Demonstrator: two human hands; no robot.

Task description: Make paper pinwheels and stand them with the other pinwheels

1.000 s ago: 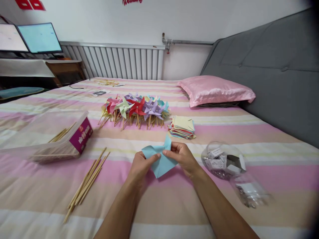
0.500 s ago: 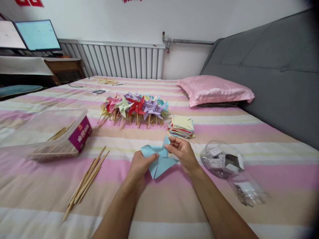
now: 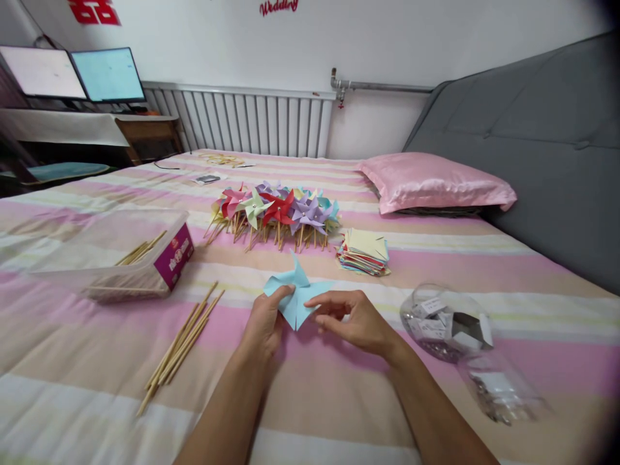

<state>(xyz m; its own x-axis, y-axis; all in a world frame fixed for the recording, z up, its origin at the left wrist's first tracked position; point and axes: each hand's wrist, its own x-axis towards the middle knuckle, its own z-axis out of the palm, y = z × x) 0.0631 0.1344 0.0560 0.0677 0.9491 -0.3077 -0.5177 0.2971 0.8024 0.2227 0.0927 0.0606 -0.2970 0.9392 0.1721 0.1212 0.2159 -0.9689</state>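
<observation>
A light blue paper pinwheel blank, cut with slits and partly folded, is held over the bed. My left hand pinches it near the centre, thumb on top and the other fingers hidden beneath. One flap stands up at the far side and a slit points towards me. My right hand is at the near right part of the paper. Its index fingertip touches the paper, while the thumb sits lower and apart from it. Past the paper stands a cluster of finished pinwheels on sticks, in several colours.
Right of the pinwheels lies a stack of cut paper squares. Wooden sticks lie left, near a clear plastic box of sticks. A round clear container and a small bag are right. A pink pillow lies behind.
My right hand has let go of the upright flap and moved down to the paper's near right side. The paper has turned a little in my left hand. The view has shifted slightly left.
</observation>
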